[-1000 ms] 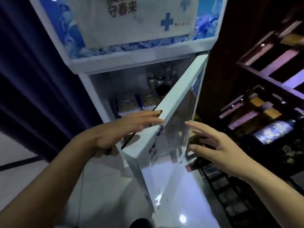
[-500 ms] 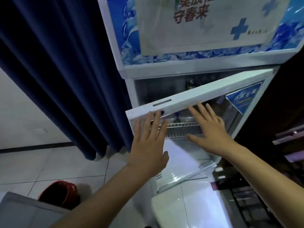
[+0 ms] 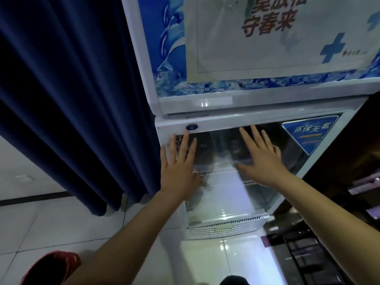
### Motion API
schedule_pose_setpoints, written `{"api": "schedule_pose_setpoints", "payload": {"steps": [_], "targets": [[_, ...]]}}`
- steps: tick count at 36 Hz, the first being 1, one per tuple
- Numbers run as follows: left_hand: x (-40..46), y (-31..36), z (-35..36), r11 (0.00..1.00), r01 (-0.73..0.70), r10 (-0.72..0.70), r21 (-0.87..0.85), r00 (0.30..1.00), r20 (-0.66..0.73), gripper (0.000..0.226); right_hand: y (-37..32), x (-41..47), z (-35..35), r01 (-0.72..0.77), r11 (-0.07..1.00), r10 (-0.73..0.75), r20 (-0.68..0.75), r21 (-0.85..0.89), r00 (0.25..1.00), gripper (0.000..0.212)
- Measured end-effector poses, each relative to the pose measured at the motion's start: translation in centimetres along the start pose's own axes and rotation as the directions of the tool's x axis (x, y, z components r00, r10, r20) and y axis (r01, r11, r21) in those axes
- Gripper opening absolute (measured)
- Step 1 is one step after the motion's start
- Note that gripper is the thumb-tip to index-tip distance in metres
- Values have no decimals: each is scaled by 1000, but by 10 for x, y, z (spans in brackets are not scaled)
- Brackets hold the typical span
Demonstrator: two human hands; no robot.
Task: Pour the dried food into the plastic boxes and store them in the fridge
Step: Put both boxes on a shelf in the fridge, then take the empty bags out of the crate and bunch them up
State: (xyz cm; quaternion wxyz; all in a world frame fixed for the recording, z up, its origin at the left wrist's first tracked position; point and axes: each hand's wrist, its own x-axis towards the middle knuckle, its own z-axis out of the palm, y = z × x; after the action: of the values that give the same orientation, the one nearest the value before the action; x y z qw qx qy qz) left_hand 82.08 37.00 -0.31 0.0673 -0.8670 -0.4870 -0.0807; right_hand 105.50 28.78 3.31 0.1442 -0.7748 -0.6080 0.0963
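A white display fridge [image 3: 205,103] stands in front of me, with a blue ice-pattern header and a paper notice on top. Its glass door [image 3: 226,194] lies closed against the cabinet. My left hand [image 3: 178,165] presses flat on the door's upper left corner, fingers straight. My right hand [image 3: 261,159] presses flat on the glass near the middle, fingers spread. Dark jars and wire shelves show dimly behind the glass. No plastic boxes are clearly visible.
A dark blue curtain [image 3: 72,99] hangs to the left of the fridge. A red bin [image 3: 51,268] sits on the tiled floor at lower left. Dark wooden shelving [image 3: 349,202] stands to the right. A blue sticker [image 3: 310,134] marks the door's upper right.
The fridge door swung from wide open to closed under both hands. My view shifted left as the door came shut.
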Motion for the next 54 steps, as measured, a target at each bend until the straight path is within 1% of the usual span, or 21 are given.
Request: {"api": "schedule_pose_setpoints", "payload": {"steps": [3, 7, 9, 11, 14, 17, 18, 20, 22, 24, 25, 27, 29, 33, 36, 38, 40, 42, 46, 49, 54], "targets": [[15, -1, 5, 1000, 19, -19, -6, 999, 27, 100, -2, 13, 2, -7, 1000, 7, 8, 23, 1000, 100], [17, 0, 15, 999, -5, 4, -42, 1000, -24, 105, 5, 18, 17, 40, 999, -39, -29, 34, 999, 102], [18, -3, 20, 998, -11, 6, -63, 997, -83, 104, 10, 21, 21, 59, 997, -56, -57, 48, 997, 102], [18, -4, 22, 998, -11, 4, -67, 996, -94, 101, 12, 21, 24, 74, 996, -71, -70, 46, 995, 101], [16, -1, 19, 995, 1, -12, -95, 993, -118, 96, 13, 19, 30, 144, 987, -137, -93, 74, 986, 100], [11, 4, 9, 986, 27, -45, -164, 993, -106, 82, 14, 13, 44, 215, 964, -218, 2, 154, 976, 94], [6, 8, 6, 970, 65, -85, -236, 993, -76, 79, 14, 11, 50, 225, 955, -239, 56, 192, 969, 91], [-7, 18, 0, 897, 183, -203, -402, 979, -9, 76, 12, 6, 63, 241, 940, -286, 174, 240, 942, 85], [-28, 26, -1, 838, 302, -319, -454, 947, 42, 78, 9, 2, 76, 245, 926, -324, 276, 286, 905, 78], [-55, 30, 3, 781, 442, -433, -441, 892, 128, 81, 3, -2, 89, 232, 914, -352, 363, 333, 863, 69], [-71, 31, 7, 732, 525, -501, -434, 847, 179, 82, -1, -4, 95, 228, 910, -363, 401, 347, 841, 65], [-104, 30, 13, 588, 693, -638, -417, 714, 288, 84, -12, -7, 109, 236, 904, -393, 472, 357, 789, 62], [-140, 28, 18, 450, 812, -738, -373, 573, 357, 84, -25, -11, 125, 270, 898, -429, 546, 348, 720, 62], [-214, 24, 18, 256, 926, -835, -279, 357, 419, 81, -64, -22, 152, 398, 863, -497, 664, 312, 558, 65], [-265, 24, 13, 88, 967, -870, -240, 192, 454, 82, -103, -37, 161, 487, 806, -558, 709, 338, 431, 67], [-295, 23, 9, 7, 974, -881, -226, 113, 459, 83, -132, -52, 166, 533, 761, -597, 720, 369, 354, 67], [-323, 18, 6, -42, 979, -892, -199, 53, 448, 84, -164, -68, 172, 592, 708, -629, 725, 386, 280, 69], [-350, 10, 2, -99, 974, -900, -203, 0, 436, 85, -197, -85, 178, 629, 664, -653, 724, 405, 222, 70], [-403, -15, -13, -177, 953, -908, -244, -63, 413, 84, -261, -122, 186, 668, 589, -693, 709, 454, 129, 69], [-443, -42, -30, -207, 941, -924, -269, -98, 370, 84, -310, -150, 188, 666, 556, -727, 679, 497, 101, 67], [-503, -82, -56, -220, 903, -949, -370, -111, 295, 79, -387, -190, 191, 667, 492, -788, 612, 560, 67, 65]]}}
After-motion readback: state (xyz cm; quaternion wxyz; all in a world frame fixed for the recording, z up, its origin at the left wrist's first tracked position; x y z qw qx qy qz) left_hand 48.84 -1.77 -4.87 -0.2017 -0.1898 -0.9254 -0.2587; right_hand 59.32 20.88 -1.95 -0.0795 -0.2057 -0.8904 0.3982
